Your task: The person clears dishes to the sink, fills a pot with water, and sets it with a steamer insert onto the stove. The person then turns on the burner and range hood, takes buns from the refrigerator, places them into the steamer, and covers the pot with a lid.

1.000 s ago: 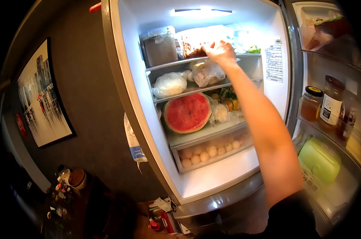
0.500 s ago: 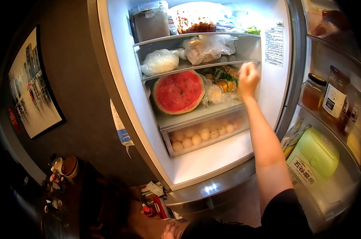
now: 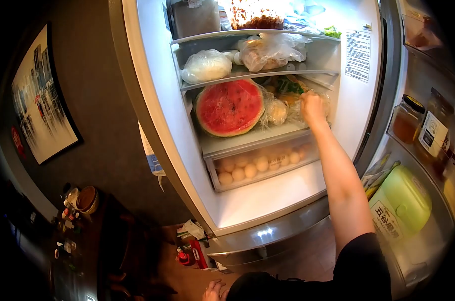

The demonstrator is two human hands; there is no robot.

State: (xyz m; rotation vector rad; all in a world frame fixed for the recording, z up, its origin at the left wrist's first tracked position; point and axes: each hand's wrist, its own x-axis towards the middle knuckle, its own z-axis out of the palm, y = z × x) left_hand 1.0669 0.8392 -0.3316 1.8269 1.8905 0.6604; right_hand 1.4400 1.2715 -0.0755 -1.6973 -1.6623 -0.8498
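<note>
My right hand (image 3: 313,108) reaches into the lower compartment of the open fridge. Its fingers are pinched together on a clear plastic bag (image 3: 296,116) with green and yellow food inside. To the left, a small clear bag with something pale (image 3: 276,111) lies beside a cut watermelon half (image 3: 230,108) under cling film, its red face toward me. Low in the view, my left hand (image 3: 215,291) hangs near my body, fingers loosely apart and holding nothing.
Below is a clear drawer (image 3: 262,168) of eggs. Overhead, a glass shelf (image 3: 257,75) carries a white bag (image 3: 206,66) and another knotted bag (image 3: 272,51). The open door at right holds jars (image 3: 409,120) and a green container (image 3: 403,198). A framed picture (image 3: 44,98) hangs at left.
My right hand has moved down from near the shelf edge onto the clear plastic bag. The view has shifted slightly, and my left hand stays low.
</note>
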